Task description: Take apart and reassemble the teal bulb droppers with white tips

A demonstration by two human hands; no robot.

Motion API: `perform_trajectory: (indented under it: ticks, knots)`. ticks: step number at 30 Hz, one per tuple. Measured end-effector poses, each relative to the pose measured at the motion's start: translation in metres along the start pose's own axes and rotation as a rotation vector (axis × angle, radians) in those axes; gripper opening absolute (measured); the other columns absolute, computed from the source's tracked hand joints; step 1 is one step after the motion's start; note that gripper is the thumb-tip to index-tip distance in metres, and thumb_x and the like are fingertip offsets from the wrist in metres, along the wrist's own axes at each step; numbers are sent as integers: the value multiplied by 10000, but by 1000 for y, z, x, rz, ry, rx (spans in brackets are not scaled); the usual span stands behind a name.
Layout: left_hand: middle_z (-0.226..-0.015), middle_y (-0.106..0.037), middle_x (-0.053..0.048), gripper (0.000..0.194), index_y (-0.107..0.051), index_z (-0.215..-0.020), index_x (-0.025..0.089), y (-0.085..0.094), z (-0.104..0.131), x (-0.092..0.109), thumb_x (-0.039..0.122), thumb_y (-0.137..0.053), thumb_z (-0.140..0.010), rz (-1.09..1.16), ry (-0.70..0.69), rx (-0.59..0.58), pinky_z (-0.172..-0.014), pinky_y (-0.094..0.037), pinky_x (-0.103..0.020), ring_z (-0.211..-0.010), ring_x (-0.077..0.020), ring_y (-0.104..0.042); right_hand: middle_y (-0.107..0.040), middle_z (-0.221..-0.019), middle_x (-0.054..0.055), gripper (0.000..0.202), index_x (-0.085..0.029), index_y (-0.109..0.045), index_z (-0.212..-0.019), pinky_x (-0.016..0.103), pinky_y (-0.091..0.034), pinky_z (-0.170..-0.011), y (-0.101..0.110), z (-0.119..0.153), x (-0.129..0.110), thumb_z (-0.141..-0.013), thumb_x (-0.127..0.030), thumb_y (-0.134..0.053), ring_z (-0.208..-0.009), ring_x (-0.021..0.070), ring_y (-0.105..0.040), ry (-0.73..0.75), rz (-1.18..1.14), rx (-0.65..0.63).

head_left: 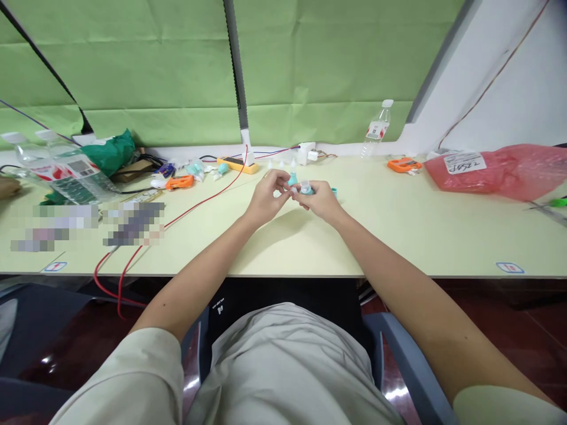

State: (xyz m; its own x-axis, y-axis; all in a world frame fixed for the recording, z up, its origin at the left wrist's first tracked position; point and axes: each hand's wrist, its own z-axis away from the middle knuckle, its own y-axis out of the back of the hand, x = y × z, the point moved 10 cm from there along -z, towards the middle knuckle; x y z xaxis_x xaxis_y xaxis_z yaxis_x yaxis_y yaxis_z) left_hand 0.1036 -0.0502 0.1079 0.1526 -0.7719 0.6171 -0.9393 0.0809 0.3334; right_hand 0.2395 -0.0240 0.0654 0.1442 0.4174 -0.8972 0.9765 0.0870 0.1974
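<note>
Both hands meet over the middle of the table. My right hand [324, 202] is closed around a small teal-and-white bottle-like part [306, 187], its whitish top facing up. My left hand [269, 198] has thumb and fingers pinched together right beside that part. A tiny pale piece seems to be at its fingertips, too small to name. Just behind the fingers stands a teal piece with a pointed top [293, 177]. Another teal piece [334, 192] shows partly past my right hand. Several small whitish tips stand farther back.
At the back are a yellow multimeter [239, 164], a white plug adapter [306, 153] and a plastic bottle [376, 131]. Orange tools lie left [179, 182] and right [404, 164]. A red plastic bag [496, 171] lies far right. A red cable [199, 203] crosses the left side.
</note>
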Motion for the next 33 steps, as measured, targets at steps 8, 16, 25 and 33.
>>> perform_trajectory:
  ticks: [8,16,25,33]
  knots:
    - [-942,-581,-25,360,-562,-1004,210,-6,1,-23,300,-816,-765,183,169,-30,-798,-504,-289,-854,-146,-592,-604,-712,16,405,-134,-736,-844,273,-402,-608,-1,2,-11,-745,-525,-773,-664,148,-495,147,186,-10]
    - [-792,-550,7,390,-600,-889,175,-8,1,-37,320,-890,-674,238,271,-100,-734,-492,-289,-747,-134,-563,-619,-735,23,416,-144,-741,-841,274,-385,-604,-6,7,-16,-764,-553,-750,-680,158,-499,166,212,-62]
    - [-899,-593,-24,306,-577,-934,199,-7,1,-21,314,-812,-777,132,149,-37,-807,-493,-298,-844,-159,-586,-635,-765,23,367,-151,-755,-878,286,-411,-648,2,1,-11,-773,-502,-778,-702,163,-520,189,189,-28]
    - [-857,-578,3,280,-547,-875,199,-5,1,-20,169,-779,-721,112,143,-25,-774,-500,-301,-810,-148,-588,-666,-769,33,397,-146,-755,-862,303,-425,-660,-2,3,-15,-769,-532,-763,-714,180,-555,183,208,-49]
